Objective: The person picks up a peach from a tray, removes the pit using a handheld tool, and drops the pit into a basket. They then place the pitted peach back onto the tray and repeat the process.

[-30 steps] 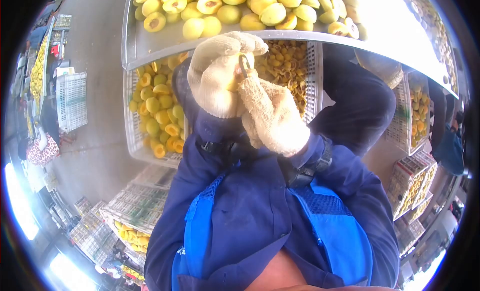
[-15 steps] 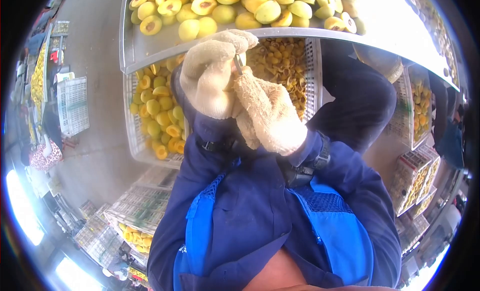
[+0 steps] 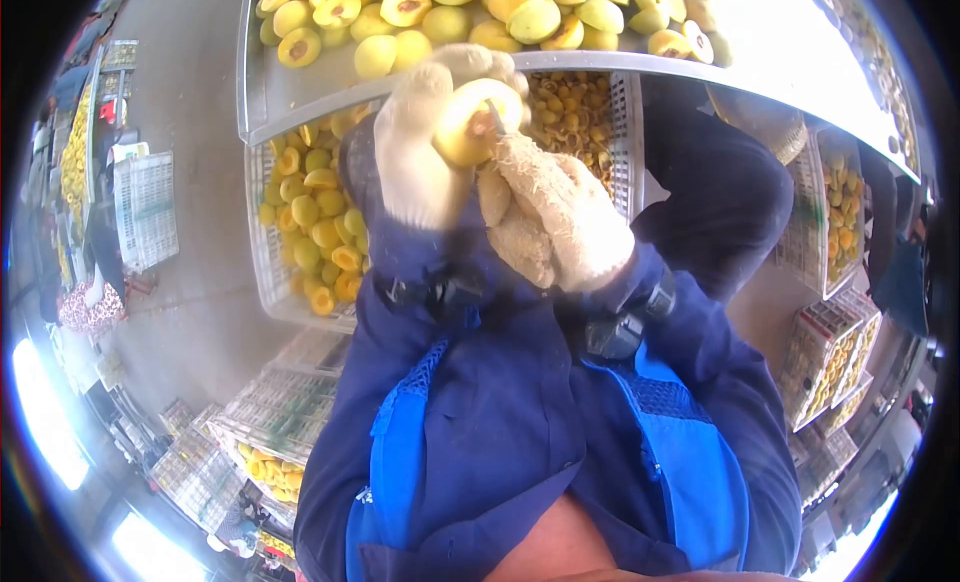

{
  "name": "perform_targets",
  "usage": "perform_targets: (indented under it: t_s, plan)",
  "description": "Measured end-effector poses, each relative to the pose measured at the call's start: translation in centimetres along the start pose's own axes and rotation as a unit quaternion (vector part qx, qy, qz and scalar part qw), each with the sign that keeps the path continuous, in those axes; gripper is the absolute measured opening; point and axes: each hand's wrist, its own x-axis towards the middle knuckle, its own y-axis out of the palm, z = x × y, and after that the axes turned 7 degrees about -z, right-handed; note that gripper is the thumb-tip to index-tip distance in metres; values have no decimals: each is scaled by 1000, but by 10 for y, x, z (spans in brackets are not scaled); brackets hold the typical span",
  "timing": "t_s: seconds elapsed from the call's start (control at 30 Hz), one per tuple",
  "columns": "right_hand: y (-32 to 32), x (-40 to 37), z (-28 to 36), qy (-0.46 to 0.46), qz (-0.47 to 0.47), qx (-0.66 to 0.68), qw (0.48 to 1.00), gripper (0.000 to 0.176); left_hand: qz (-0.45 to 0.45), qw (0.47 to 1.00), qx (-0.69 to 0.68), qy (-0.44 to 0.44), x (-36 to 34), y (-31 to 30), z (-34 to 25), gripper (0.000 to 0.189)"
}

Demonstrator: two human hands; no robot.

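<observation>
My left hand [image 3: 415, 147], in a pale knit glove, holds a yellow halved fruit [image 3: 465, 127] with its cut face and brownish centre showing. My right hand [image 3: 560, 212], also gloved and covered in bits of pulp, grips a thin metal tool [image 3: 496, 117], whose tip is at the cut face. The tool's handle is hidden in the glove. Both hands are in front of the metal tray's near edge, above the crates.
A metal tray [image 3: 300, 102] of halved fruit spans the top. Beneath are a crate [image 3: 270, 282] of yellow halves and a crate [image 3: 628, 152] of small pieces. Stacked crates [image 3: 825, 357] stand right, others [image 3: 280, 412] lower left. A dark-trousered leg [image 3: 715, 182] lies right of my hands.
My left hand has turned and opened around the fruit, so its cut face now shows. My right hand has moved slightly right and down, and the tool is now against the fruit.
</observation>
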Motion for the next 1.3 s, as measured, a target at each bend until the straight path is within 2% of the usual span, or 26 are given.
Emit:
perform_targets:
  t_s: [0.07,0.17,0.2,0.3,0.33,0.4,0.43,0.47,0.5,0.57,0.6,0.67,0.7,0.73,0.77,0.8,0.83,0.87,0.9,0.97,1.07,1.1,1.17,1.23,1.27,1.3]
  plan:
    - [-1,-4,2,24,-15,-4,1000,66,-8,998,68,2,4,-3,1,48]
    - [-13,2,16,41,67,-130,988,66,-63,986,146,-41,-1,9,-15,51]
    - [-10,-1,24,41,56,-180,981,64,-21,975,218,-37,2,10,-23,50]
    - [-20,0,31,80,90,-183,976,61,-38,964,236,-115,5,7,-19,48]
    - [-34,6,26,147,139,-64,977,54,14,965,246,-90,6,1,-19,46]
    - [-39,12,9,252,101,183,945,50,40,984,173,-32,1,0,-9,46]
    - [-39,10,3,254,121,219,934,51,51,990,135,-5,-3,-1,-3,45]
    - [-36,6,-3,220,169,206,938,51,136,986,86,38,5,-7,5,44]
    - [-34,3,-8,181,209,189,942,52,116,985,96,84,10,-1,9,44]
    - [-47,-2,-13,134,233,137,953,55,-91,991,-95,-38,8,9,9,46]
    - [-58,-3,-15,117,241,106,958,57,-68,993,-95,-31,10,0,9,47]
    - [-69,-6,21,113,147,-90,978,59,-57,996,-63,-27,12,-26,-1,48]
    - [-79,4,4,16,34,-300,953,57,-58,997,42,12,6,-36,-20,47]
    - [-87,14,-6,-41,-82,-370,925,56,-84,962,259,34,2,-48,-46,42]
    - [-92,16,-10,-100,-206,-425,876,55,-105,879,461,55,-1,-57,-72,37]
    - [-91,6,2,-48,-190,-376,906,55,-99,730,666,118,-1,-63,-92,33]
    - [-87,-5,24,1,-171,-328,929,54,-94,532,823,178,2,-71,-109,32]
    - [-83,-10,38,49,-148,-281,947,54,-137,480,835,230,12,-101,-112,31]
    - [-80,-3,33,65,-169,-276,944,54,-126,491,841,188,16,-106,-102,32]
    - [-71,12,14,-27,-154,-337,928,49,-115,513,841,130,42,-90,-84,37]
    - [-89,39,-38,-108,-12,-254,961,37,-104,578,800,123,115,-88,-68,43]
    - [-53,14,-7,-117,-33,-369,921,42,-90,615,771,139,128,-101,-54,43]
    - [-36,4,7,-24,-42,-401,915,52,-84,677,724,100,118,-84,-69,45]
    - [-29,-3,26,7,-58,-443,894,56,-139,733,640,184,116,-104,-56,52]
    - [-38,2,16,-53,-71,-458,885,58,-123,905,399,87,106,-102,-57,59]
    - [-35,2,18,-42,-79,-419,904,57,-101,963,239,71,94,-89,-62,59]
